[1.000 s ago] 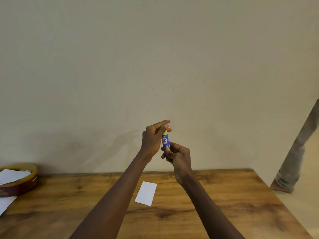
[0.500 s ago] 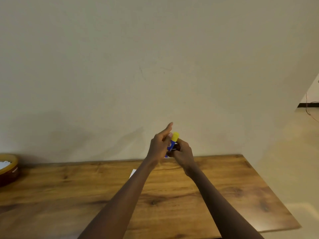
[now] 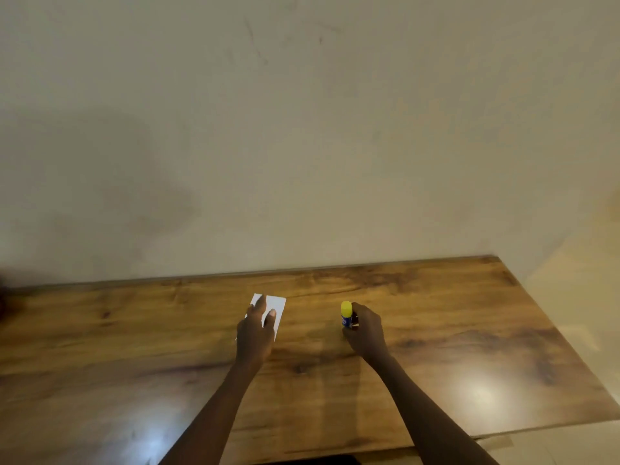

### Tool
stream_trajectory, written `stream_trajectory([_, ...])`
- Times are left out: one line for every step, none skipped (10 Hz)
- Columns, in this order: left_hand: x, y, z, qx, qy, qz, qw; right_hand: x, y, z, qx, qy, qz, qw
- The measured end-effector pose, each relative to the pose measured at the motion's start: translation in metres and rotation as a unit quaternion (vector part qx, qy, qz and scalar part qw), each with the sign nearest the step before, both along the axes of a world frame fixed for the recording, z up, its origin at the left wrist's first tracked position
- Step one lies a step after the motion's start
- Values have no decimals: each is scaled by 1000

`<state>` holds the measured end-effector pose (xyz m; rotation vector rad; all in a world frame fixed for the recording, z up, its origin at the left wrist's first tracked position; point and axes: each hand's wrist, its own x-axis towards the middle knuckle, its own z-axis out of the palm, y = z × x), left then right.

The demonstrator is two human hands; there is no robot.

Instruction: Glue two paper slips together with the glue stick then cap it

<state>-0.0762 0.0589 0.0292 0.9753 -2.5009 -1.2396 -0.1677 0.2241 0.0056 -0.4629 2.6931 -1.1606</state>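
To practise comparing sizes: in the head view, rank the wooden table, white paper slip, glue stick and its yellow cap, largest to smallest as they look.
1. wooden table
2. white paper slip, though partly covered by the left hand
3. glue stick
4. yellow cap

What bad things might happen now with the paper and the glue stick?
1. The left hand presses the paper slip with flat fingers on the glossy table; it might slide and the join go crooked.
2. The right hand holds the glue stick upright; let go, it might tip and roll.
3. The yellow cap looks on, but I cannot tell if it is fully shut; the glue might dry.
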Motion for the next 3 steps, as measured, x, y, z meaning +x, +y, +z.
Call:
stream_trajectory([4, -11, -23, -19, -42, 7, 999, 1, 2, -19, -16, 4, -22, 1000])
stream_trajectory([8, -11, -30, -32, -49, 9, 998, 2, 3, -22, -19, 2, -16, 1000])
stream_trajectory([12, -13, -34, -34, -41, 23, 998, 2, 9, -27, -27, -13, -6, 1000])
